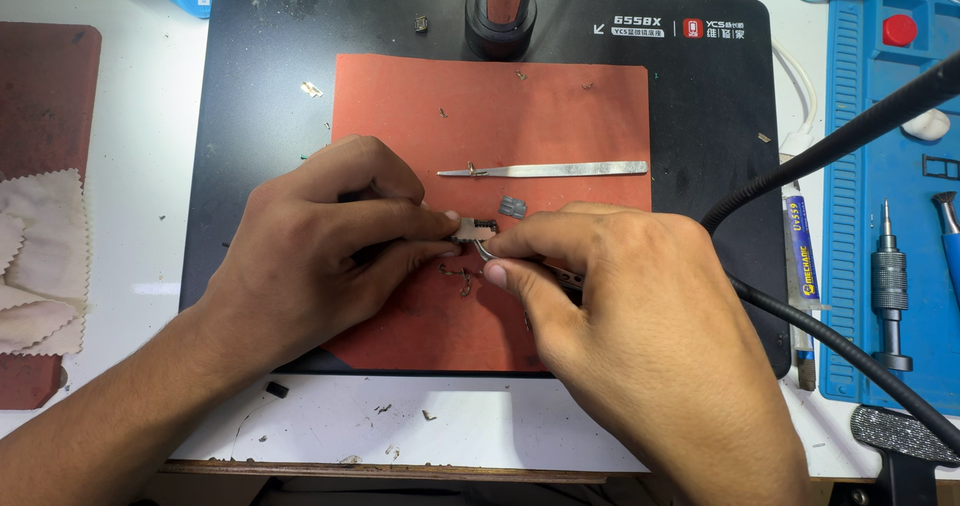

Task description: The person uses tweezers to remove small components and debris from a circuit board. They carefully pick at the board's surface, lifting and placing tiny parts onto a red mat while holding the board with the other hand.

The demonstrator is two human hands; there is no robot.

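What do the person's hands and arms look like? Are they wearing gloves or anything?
No gloves. The left hand and the right hand are both bare, with short, trimmed fingernails. No rings, watch or bracelet show on either one. The forearms are bare too, with no sleeves reaching into view. Nothing is drawn or marked on the hands.

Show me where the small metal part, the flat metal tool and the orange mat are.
small metal part (472, 229), head view, its middle
flat metal tool (560, 170), head view, mid blade
orange mat (580, 116), head view, bare upper area
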